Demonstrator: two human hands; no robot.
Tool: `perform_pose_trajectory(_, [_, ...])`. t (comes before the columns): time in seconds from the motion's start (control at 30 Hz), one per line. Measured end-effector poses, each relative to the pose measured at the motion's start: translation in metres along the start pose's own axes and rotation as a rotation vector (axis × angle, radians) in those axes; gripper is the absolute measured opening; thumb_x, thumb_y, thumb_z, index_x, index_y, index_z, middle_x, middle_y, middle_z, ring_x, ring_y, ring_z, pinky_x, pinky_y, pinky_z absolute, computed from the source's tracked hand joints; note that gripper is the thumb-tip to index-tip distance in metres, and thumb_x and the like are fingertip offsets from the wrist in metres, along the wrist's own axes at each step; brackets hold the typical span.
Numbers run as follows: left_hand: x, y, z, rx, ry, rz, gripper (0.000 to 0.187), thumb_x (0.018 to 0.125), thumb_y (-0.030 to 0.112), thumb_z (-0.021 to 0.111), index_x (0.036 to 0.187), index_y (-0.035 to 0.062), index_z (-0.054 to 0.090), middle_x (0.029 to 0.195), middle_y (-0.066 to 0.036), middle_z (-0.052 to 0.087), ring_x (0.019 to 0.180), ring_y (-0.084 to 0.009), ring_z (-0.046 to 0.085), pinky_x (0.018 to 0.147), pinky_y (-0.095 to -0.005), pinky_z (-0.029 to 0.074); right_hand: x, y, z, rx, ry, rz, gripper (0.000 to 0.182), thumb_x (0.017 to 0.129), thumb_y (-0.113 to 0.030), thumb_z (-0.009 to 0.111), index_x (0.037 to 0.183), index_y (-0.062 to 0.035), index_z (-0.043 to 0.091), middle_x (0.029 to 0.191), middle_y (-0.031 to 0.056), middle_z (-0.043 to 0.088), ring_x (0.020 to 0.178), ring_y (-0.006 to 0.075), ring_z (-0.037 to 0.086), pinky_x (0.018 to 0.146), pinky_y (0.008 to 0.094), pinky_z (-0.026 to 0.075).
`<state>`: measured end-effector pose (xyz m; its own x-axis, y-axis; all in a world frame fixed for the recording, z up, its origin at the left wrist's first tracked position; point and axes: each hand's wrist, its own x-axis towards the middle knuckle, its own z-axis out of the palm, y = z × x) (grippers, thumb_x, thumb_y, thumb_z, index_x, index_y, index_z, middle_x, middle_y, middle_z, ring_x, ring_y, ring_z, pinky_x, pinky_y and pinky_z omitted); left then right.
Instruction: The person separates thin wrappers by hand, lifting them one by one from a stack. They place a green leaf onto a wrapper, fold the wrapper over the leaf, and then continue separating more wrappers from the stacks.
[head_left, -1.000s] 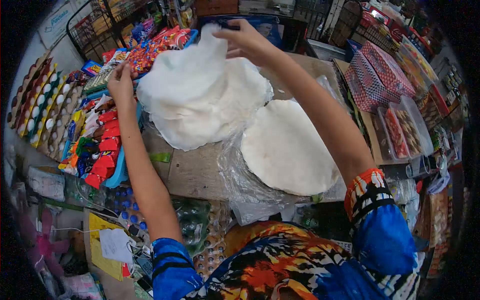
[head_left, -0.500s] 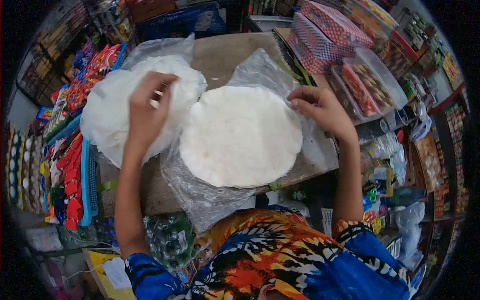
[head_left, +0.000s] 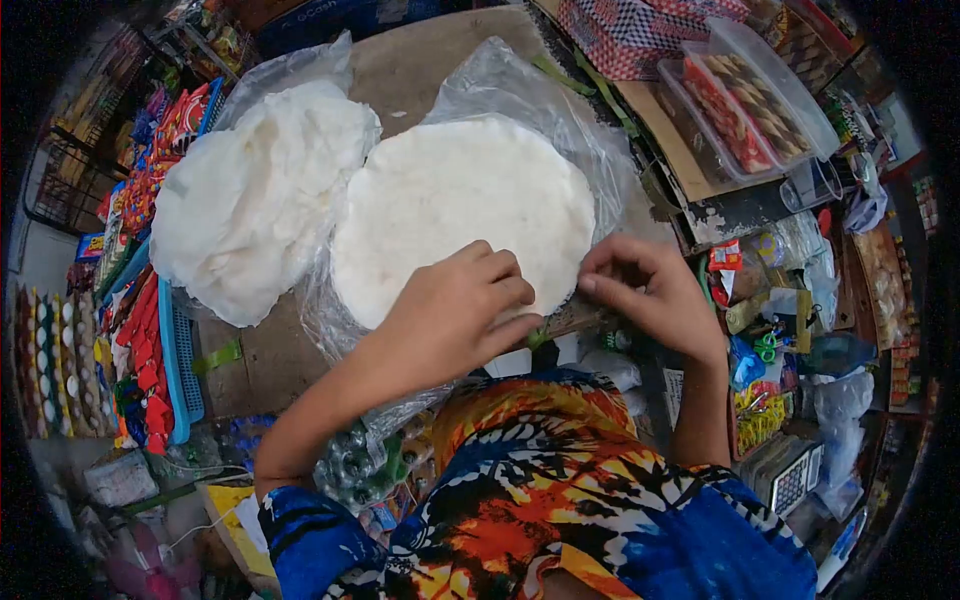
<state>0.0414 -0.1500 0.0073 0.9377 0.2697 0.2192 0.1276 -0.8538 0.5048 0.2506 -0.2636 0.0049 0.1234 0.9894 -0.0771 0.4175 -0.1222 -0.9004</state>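
A stack of round white sheets (head_left: 460, 200) lies on clear plastic (head_left: 510, 80) on the worn wooden tabletop (head_left: 400, 65). To its left is a loose, crumpled pile of similar white sheets (head_left: 265, 190). My left hand (head_left: 465, 305) is over the near edge of the round stack, thumb and fingers curled toward each other. By the stack's right edge, my right hand (head_left: 650, 290) has its fingers bent near the thumb. Whether either hand pinches a sheet edge cannot be made out.
A blue basket (head_left: 180, 360) with colourful packets stands at the left. Clear containers of food (head_left: 750, 110) and a checkered box (head_left: 640, 35) are at the upper right. Below the table's front edge are egg trays (head_left: 365, 465).
My left hand has moved from the crumpled pile to the near edge of the round stack. My right hand has come down along the stack's right side. The view has shifted slightly.
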Motion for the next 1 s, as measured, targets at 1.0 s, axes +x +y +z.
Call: perform_pose_trajectory(1.0, [-0.004, 0.008, 0.006, -0.171, 0.126, -0.194, 0.010, 0.082, 0.005, 0.063, 0.087, -0.0004, 0.057, 0.085, -0.013, 0.058, 0.073, -0.0287, 0.059, 0.063, -0.0339, 0.047, -0.005, 0.007, 0.028, -0.371, 0.013, -0.538, 0.017, 0.073, -0.008, 0.069, 0.090, -0.0054, 0.064, 0.078, 0.0090, 0.058, 0.070, 0.0279, 0.060, 0.061, 0.0373, 0.047])
